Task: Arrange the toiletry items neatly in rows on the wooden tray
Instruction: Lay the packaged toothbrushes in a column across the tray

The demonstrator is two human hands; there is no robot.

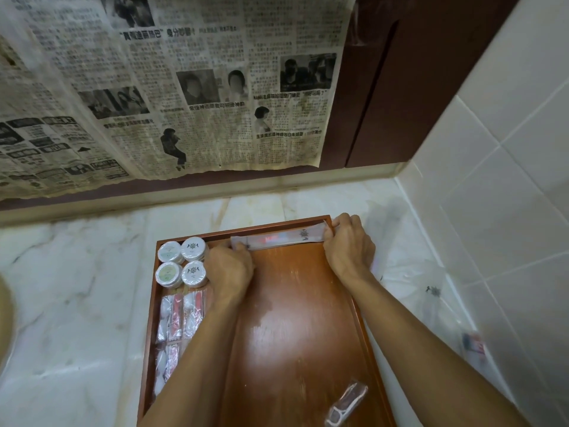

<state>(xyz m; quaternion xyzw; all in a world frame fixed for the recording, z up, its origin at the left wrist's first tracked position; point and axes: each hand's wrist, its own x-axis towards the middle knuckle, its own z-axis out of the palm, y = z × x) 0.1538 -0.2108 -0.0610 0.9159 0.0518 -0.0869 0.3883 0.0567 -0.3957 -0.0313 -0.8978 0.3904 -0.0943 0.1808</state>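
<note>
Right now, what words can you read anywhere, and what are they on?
Newspaper: Chinese headlines and columns, too blurred to quote for sure; one headline seems to end in "?".
Round tins: an emblem and tiny print, unreadable.
Long packet held by both hands: an emblem, no readable words.
Sachets: no readable text.

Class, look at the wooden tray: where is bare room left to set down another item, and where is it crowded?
The brown wooden tray is bare across its middle, between the left-edge items and the right rim, below the long flat packet held by the left hand and right hand. Crowded: four round white tins and clear wrapped sachets along the left. One wrapped item lies near the front.
</note>
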